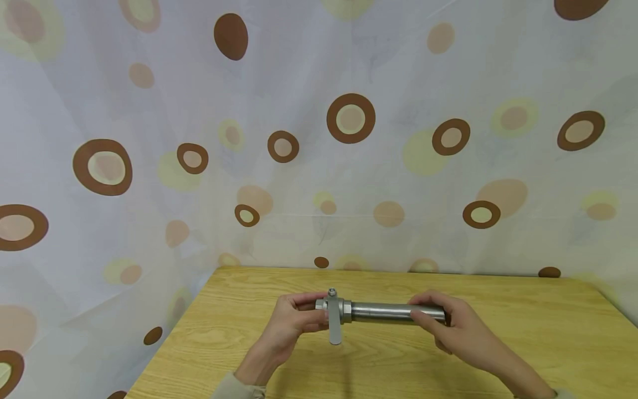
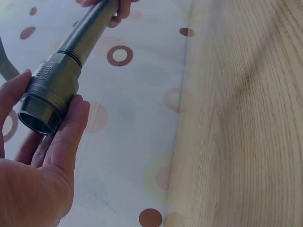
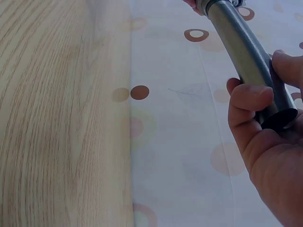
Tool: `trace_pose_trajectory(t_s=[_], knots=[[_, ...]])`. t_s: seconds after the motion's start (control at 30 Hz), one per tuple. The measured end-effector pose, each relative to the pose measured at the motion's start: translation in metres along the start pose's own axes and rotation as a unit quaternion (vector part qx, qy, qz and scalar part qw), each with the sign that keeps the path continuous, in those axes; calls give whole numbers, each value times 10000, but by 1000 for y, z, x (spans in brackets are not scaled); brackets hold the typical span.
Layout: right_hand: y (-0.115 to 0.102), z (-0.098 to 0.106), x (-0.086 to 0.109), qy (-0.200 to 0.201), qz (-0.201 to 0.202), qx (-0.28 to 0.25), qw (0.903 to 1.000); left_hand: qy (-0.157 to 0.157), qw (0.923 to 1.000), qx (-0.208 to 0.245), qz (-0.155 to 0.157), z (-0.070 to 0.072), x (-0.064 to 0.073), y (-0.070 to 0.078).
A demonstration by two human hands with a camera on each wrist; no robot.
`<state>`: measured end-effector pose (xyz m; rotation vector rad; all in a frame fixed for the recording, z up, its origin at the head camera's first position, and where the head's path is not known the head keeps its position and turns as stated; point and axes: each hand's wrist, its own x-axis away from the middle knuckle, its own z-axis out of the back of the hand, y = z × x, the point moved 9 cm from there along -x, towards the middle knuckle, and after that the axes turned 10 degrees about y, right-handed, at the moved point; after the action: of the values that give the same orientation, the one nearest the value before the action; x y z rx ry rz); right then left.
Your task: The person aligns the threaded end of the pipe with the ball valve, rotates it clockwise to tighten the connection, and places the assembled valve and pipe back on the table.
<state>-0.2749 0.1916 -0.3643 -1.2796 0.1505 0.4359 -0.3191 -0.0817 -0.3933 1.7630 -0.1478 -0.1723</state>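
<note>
A metal ball valve (image 1: pixel 347 311) with a flat grey lever handle (image 1: pixel 335 327) is joined to a threaded steel pipe (image 1: pixel 381 311). Both are held level above the wooden table. My left hand (image 1: pixel 291 327) grips the valve body, thumb on the near side and fingers behind it. In the left wrist view the valve's open hexagonal end (image 2: pixel 37 116) faces the palm. At the pipe's far right end, my right hand (image 1: pixel 456 330) holds the pipe between thumb and curled fingers. The right wrist view shows the pipe's dark end (image 3: pixel 279 119) near that palm.
Below the hands lies a light wooden table (image 1: pixel 239 310) with visible grain. A pale curtain (image 1: pixel 299 183) printed with brown, peach and yellow spots hangs behind the table and along its left side.
</note>
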Motion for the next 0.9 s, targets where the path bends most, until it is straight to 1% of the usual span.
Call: trace_pose_trajectory(t_s=[0.03, 0.17, 0.27, 0.33, 0.4, 0.53, 0.63, 0.77, 0.83, 0.9], knots=[[0, 0, 0, 3, -10, -84, 10000, 15, 10000, 5, -9, 0, 0, 0], [-4, 1, 1, 45, 412, -267, 9988, 73, 10000, 55, -14, 1, -1, 1], [-8, -1, 2, -133, 724, -471, 9962, 103, 9999, 92, 12, 2, -1, 0], [-9, -2, 3, -283, 761, -648, 9946, 98, 9999, 105, 23, 2, -1, -1], [-9, -2, 3, -319, 753, -693, 9942, 80, 9999, 116, 34, 1, -1, -1], [-8, 2, 1, -28, 658, -336, 9973, 73, 9999, 113, 30, 1, 0, 0], [-7, 5, 0, 205, 456, 45, 9987, 88, 9999, 105, 29, 1, 0, 0], [-4, 7, -2, 313, 183, 282, 9989, 101, 9999, 132, 21, 1, 0, 1], [-4, 7, -2, 339, 194, 348, 9986, 106, 9998, 157, 5, 1, 0, 1], [-6, 6, -2, 337, 319, 301, 9985, 116, 9998, 184, 6, 1, 0, 1]])
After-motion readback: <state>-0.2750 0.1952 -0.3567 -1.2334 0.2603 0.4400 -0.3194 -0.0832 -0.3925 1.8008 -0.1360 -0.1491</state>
